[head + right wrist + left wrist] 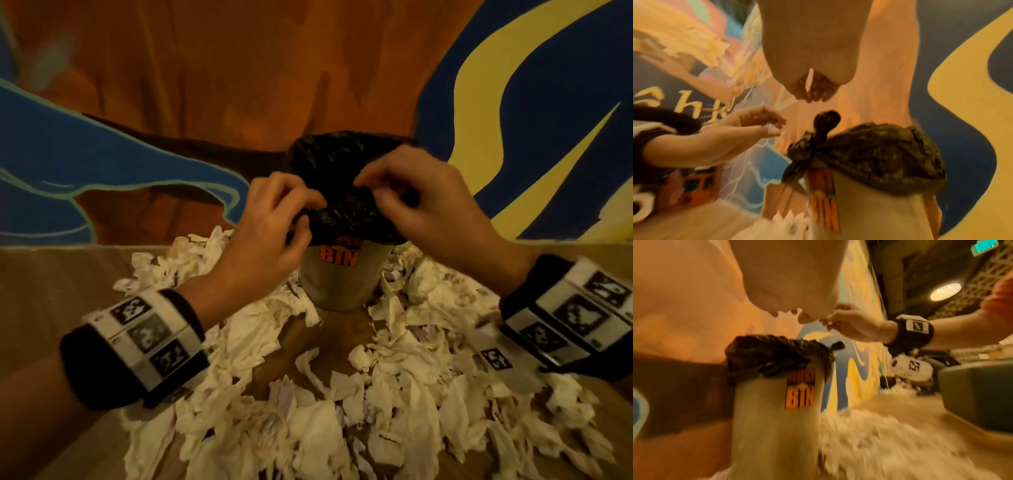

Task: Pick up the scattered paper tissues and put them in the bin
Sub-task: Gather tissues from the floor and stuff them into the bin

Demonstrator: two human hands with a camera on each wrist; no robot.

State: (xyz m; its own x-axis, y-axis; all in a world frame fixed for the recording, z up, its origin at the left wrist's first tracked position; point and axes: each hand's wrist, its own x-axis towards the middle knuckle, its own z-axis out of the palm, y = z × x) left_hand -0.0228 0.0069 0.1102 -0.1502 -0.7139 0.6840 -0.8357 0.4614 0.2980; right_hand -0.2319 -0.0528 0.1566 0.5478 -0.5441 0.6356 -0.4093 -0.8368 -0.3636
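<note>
A grey bin (337, 284) with an orange "BIN" label stands in the middle, lined with a black bag (342, 161) folded over its rim. Crumpled white tissues (342, 411) lie scattered all round its base. My left hand (291, 219) and right hand (387, 192) hover close together over the bin's mouth, fingers loosely curled. The left wrist view shows both hands (803, 318) (838, 321) above the bag (772, 353), apart from it and holding nothing. In the right wrist view, the bag's knotted corner (824, 123) sticks up below my right hand's fingers (812, 91).
A painted wall (205, 85) in orange, blue and yellow rises right behind the bin. The brown surface (51, 291) shows bare at the far left. A grey block (972, 394) and a white marked device (910, 368) sit off to the right.
</note>
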